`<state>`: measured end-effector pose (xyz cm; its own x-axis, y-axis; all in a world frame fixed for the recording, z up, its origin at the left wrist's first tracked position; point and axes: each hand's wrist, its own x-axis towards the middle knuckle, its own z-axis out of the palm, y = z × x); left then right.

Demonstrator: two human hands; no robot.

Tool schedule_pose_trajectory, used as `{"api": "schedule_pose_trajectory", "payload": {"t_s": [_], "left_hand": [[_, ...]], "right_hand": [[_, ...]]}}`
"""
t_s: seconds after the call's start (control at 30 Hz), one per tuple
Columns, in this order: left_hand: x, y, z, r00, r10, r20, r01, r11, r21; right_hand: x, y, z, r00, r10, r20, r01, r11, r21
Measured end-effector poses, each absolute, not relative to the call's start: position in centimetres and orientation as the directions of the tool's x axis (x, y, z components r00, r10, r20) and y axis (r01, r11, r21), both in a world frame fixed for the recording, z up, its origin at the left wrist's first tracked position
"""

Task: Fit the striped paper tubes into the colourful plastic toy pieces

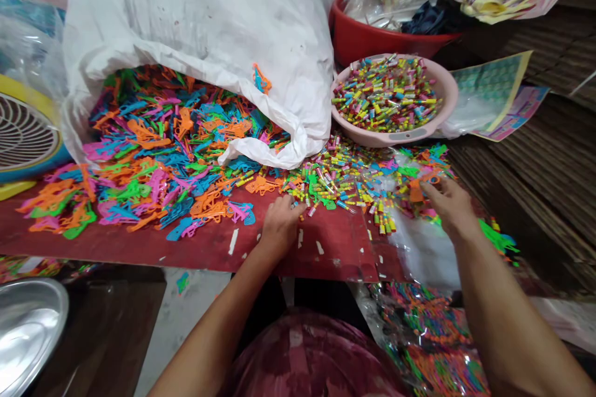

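Note:
My left hand point(280, 222) rests on the red board point(209, 245), fingers curled down into a scatter of small coloured sticks point(342, 177); what they grip is hidden. My right hand point(447, 203) reaches forward at the right, fingertips pinched on an orange plastic toy piece point(426, 183) lying over a clear plastic sheet point(419, 248). A heap of flat neon plastic toys point(158, 149) spills from a big white sack point(209, 31) on the left.
A pink bowl point(444, 90) full of coloured sticks stands behind the scatter, a red tub point(372, 40) behind it. Printed card sheets point(493, 84) lie right on a woven mat. A fan point(23, 136) sits far left, a metal dish point(28, 329) bottom left, bagged toys point(428, 335) by my lap.

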<state>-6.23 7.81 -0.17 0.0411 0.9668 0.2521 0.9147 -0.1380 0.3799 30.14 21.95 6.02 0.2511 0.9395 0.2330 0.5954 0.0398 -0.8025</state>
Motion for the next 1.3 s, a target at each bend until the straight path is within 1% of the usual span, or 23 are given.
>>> {"api": "schedule_pose_trajectory", "payload": {"t_s": [0.03, 0.07, 0.1, 0.13, 0.17, 0.2, 0.23, 0.3, 0.37, 0.4, 0.47, 0.53, 0.63, 0.7, 0.8, 0.9, 1.0, 1.13, 1.3], "left_hand": [[-6.2, 8.0, -0.2, 0.066, 0.966, 0.249, 0.928, -0.151, 0.342], [-6.2, 8.0, -0.3, 0.077, 0.966, 0.246, 0.933, -0.157, 0.324], [-6.2, 8.0, -0.3, 0.08, 0.966, 0.244, 0.933, -0.159, 0.323], [-6.2, 7.8, -0.2, 0.074, 0.967, 0.245, 0.93, -0.156, 0.334], [-6.3, 7.6, -0.1, 0.056, 0.968, 0.245, 0.924, -0.143, 0.354], [-6.4, 7.3, 0.0, 0.026, 0.97, 0.243, 0.917, -0.12, 0.382], [-6.5, 6.8, 0.0, -0.016, 0.971, 0.239, 0.904, -0.088, 0.419], [-6.9, 5.9, 0.0, -0.105, 0.966, 0.235, 0.843, -0.039, 0.536], [-7.3, 5.0, -0.3, -0.196, 0.95, 0.243, 0.713, -0.032, 0.701], [-7.5, 4.5, -0.6, -0.24, 0.939, 0.245, 0.63, -0.042, 0.776], [-8.0, 3.8, -1.2, -0.314, 0.92, 0.236, 0.47, -0.065, 0.88], [-8.4, 3.4, -1.7, -0.351, 0.911, 0.215, 0.34, -0.09, 0.936], [-8.8, 2.9, -1.8, -0.355, 0.915, 0.189, 0.19, -0.128, 0.973], [-8.9, 2.7, -1.6, -0.346, 0.923, 0.168, 0.112, -0.137, 0.984], [-8.7, 2.6, -1.2, -0.424, 0.896, 0.132, 0.01, -0.141, 0.99], [-8.6, 2.8, -1.1, -0.529, 0.84, 0.117, -0.033, -0.158, 0.987], [-8.7, 3.0, -1.0, -0.577, 0.809, 0.114, -0.061, -0.182, 0.981], [-8.9, 3.1, -1.2, -0.586, 0.81, 0.031, -0.163, -0.155, 0.974], [-9.1, 3.3, -1.7, -0.628, 0.776, -0.054, -0.302, -0.179, 0.936]], "right_hand": [[30.7, 22.3, 6.4, 0.264, 0.916, 0.302, 0.687, 0.042, -0.726], [30.8, 22.4, 6.7, 0.251, 0.882, 0.398, 0.783, 0.056, -0.619], [30.4, 22.1, 6.8, 0.201, 0.845, 0.495, 0.861, 0.088, -0.501], [29.5, 21.6, 6.8, 0.122, 0.813, 0.569, 0.904, 0.145, -0.402], [28.2, 20.8, 6.7, 0.031, 0.796, 0.604, 0.908, 0.231, -0.351], [26.4, 20.0, 6.5, -0.056, 0.798, 0.6, 0.87, 0.334, -0.363], [24.4, 19.1, 6.2, -0.145, 0.804, 0.577, 0.804, 0.436, -0.405], [19.7, 17.7, 5.7, -0.344, 0.811, 0.474, 0.649, 0.57, -0.504], [14.9, 16.9, 5.3, -0.54, 0.746, 0.391, 0.538, 0.662, -0.521], [12.7, 16.8, 5.3, -0.612, 0.704, 0.361, 0.508, 0.7, -0.502], [8.8, 17.1, 5.3, -0.706, 0.639, 0.305, 0.505, 0.757, -0.415], [5.6, 17.6, 5.4, -0.76, 0.608, 0.232, 0.551, 0.791, -0.267], [2.5, 17.9, 5.5, -0.794, 0.601, 0.086, 0.602, 0.798, -0.027], [1.7, 17.7, 5.6, -0.8, 0.599, 0.018, 0.599, 0.799, 0.054], [1.9, 17.4, 6.0, -0.829, 0.556, -0.065, 0.553, 0.831, 0.063], [1.9, 17.8, 6.8, -0.85, 0.511, -0.129, 0.517, 0.856, -0.02], [0.3, 18.2, 6.9, -0.833, 0.546, -0.089, 0.552, 0.829, -0.089], [-3.0, 18.1, 5.4, -0.781, 0.621, -0.068, 0.624, 0.774, -0.106], [-4.2, 17.8, 4.3, -0.786, 0.618, -0.006, 0.605, 0.769, -0.207]]}}
